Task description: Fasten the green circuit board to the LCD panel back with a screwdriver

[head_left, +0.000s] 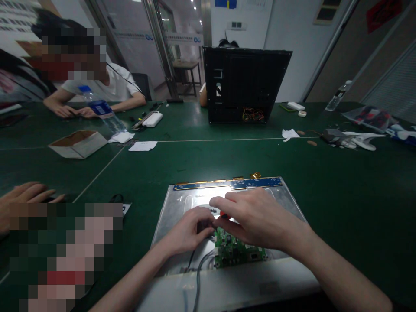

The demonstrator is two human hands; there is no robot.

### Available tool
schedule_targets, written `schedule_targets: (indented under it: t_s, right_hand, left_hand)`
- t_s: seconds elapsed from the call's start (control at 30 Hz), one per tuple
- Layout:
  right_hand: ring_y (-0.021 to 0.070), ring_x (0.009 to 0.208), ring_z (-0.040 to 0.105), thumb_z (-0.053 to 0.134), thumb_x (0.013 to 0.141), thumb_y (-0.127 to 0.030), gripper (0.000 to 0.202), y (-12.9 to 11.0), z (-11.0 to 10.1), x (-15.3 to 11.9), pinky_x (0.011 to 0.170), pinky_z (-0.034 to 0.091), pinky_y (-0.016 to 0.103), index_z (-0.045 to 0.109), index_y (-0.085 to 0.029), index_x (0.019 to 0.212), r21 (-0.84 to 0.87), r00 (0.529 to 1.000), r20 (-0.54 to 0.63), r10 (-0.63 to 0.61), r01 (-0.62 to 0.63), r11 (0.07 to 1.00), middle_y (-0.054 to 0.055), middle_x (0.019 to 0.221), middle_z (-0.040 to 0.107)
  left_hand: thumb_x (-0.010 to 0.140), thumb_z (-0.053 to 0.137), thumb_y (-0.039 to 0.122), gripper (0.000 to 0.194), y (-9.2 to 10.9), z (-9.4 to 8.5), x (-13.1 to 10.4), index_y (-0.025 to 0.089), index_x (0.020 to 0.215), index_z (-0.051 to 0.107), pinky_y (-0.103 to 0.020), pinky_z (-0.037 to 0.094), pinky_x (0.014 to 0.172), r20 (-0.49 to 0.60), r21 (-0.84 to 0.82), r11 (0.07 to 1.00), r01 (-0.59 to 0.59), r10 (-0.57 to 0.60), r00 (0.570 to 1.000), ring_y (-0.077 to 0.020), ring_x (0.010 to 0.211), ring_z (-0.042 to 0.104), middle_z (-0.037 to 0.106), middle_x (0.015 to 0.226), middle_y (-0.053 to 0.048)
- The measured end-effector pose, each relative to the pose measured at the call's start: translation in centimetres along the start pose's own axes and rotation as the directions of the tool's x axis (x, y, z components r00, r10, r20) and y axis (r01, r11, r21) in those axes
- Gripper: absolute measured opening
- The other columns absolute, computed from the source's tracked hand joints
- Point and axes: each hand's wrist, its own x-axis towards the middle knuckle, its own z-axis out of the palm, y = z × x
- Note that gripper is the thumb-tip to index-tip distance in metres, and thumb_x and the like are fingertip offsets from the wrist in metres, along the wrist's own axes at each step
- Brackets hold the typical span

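A silver metal panel point(175, 203) lies flat in front of me, with a blue strip board point(208, 185) along its far edge. On it sits a green circuit board point(238, 253), with a grey cable point(199, 277) at its left. My right hand point(251, 214) is over the board, its fingers closed round a small red and black object point(224, 215), perhaps a tool handle. My left hand point(193, 229) rests at the board's upper left corner with bent fingers close together; what it holds, if anything, is hidden.
A black monitor-like housing point(245, 82) stands upright across the green table point(182, 160). At the left are a paper box point(78, 145), a water bottle point(105, 110) and another person's hand point(27, 197). A seated person point(117, 86) is farther back. Bags and scraps point(351, 138) lie right.
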Motion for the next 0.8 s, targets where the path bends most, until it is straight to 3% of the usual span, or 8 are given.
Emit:
schedule_targets:
  t_s: [0.13, 0.3, 0.4, 0.57, 0.7, 0.8]
  right_hand:
    - [0.0156, 0.067, 0.049, 0.049, 0.085, -0.024, 0.021, -0.18, -0.15, -0.02, 0.052, 0.023, 0.029, 0.052, -0.016, 0.104, 0.029, 1.000, -0.002, -0.015, 0.015, 0.999, 0.005, 0.087, 0.062]
    - [0.0162, 0.068, 0.052, 0.047, 0.094, -0.039, 0.026, -0.08, 0.01, 0.01, 0.052, 0.023, 0.029, 0.054, -0.019, 0.107, 0.008, 1.000, 0.005, 0.011, -0.011, 1.000, 0.003, 0.084, 0.064]
    - [0.0155, 0.066, 0.051, 0.044, 0.095, -0.033, 0.021, -0.04, 0.09, 0.03, 0.052, 0.023, 0.030, 0.053, -0.018, 0.107, -0.002, 1.000, 0.002, 0.018, -0.018, 1.000, 0.003, 0.083, 0.064]
    - [0.0149, 0.065, 0.049, 0.051, 0.085, -0.026, 0.016, -0.19, -0.05, -0.06, 0.051, 0.024, 0.029, 0.052, -0.017, 0.098, 0.028, 0.999, -0.024, -0.026, 0.027, 0.999, 0.004, 0.085, 0.062]
    - [0.0153, 0.066, 0.051, 0.050, 0.092, -0.038, 0.022, -0.13, 0.05, -0.03, 0.052, 0.023, 0.029, 0.054, -0.018, 0.102, 0.014, 1.000, -0.012, -0.002, 0.003, 1.000, 0.003, 0.083, 0.063]
    - [0.0146, 0.064, 0.049, 0.046, 0.094, -0.031, 0.018, -0.12, 0.01, -0.02, 0.052, 0.023, 0.030, 0.054, -0.018, 0.103, 0.006, 1.000, -0.006, 0.013, -0.013, 1.000, 0.003, 0.082, 0.064]
  left_hand:
    - [0.080, 0.057, 0.017, 0.009, -0.01, 0.01, 0.03, 0.017, 0.084, 0.065, -0.029, 0.043, 0.071, 0.025, -0.035, 0.999, 0.021, -0.020, 0.999, -0.0190, 0.075, 0.056, 0.065, 0.079, -0.002]
    - [0.081, 0.057, 0.017, 0.006, 0.14, 0.06, 0.06, 0.017, 0.078, 0.062, -0.027, 0.041, 0.064, 0.005, -0.025, 1.000, 0.001, -0.001, 1.000, -0.0171, 0.067, 0.054, 0.061, 0.071, 0.000]
    - [0.081, 0.056, 0.017, 0.007, 0.15, 0.02, 0.07, 0.017, 0.076, 0.062, -0.027, 0.041, 0.066, -0.004, -0.003, 1.000, -0.001, 0.001, 1.000, -0.0177, 0.068, 0.055, 0.061, 0.072, 0.000]
    - [0.081, 0.057, 0.017, 0.008, 0.00, 0.04, 0.07, 0.017, 0.081, 0.064, -0.028, 0.042, 0.068, 0.006, -0.028, 1.000, -0.005, 0.005, 1.000, -0.0182, 0.071, 0.056, 0.063, 0.076, -0.001]
    - [0.080, 0.056, 0.018, 0.006, 0.07, 0.06, 0.09, 0.017, 0.078, 0.062, -0.027, 0.041, 0.065, 0.004, -0.019, 1.000, -0.009, 0.009, 1.000, -0.0180, 0.070, 0.055, 0.062, 0.073, 0.000]
    - [0.079, 0.057, 0.016, 0.006, 0.18, -0.03, 0.11, 0.017, 0.078, 0.062, -0.028, 0.042, 0.068, -0.006, 0.009, 1.000, 0.005, -0.005, 1.000, -0.0184, 0.070, 0.055, 0.062, 0.073, 0.000]
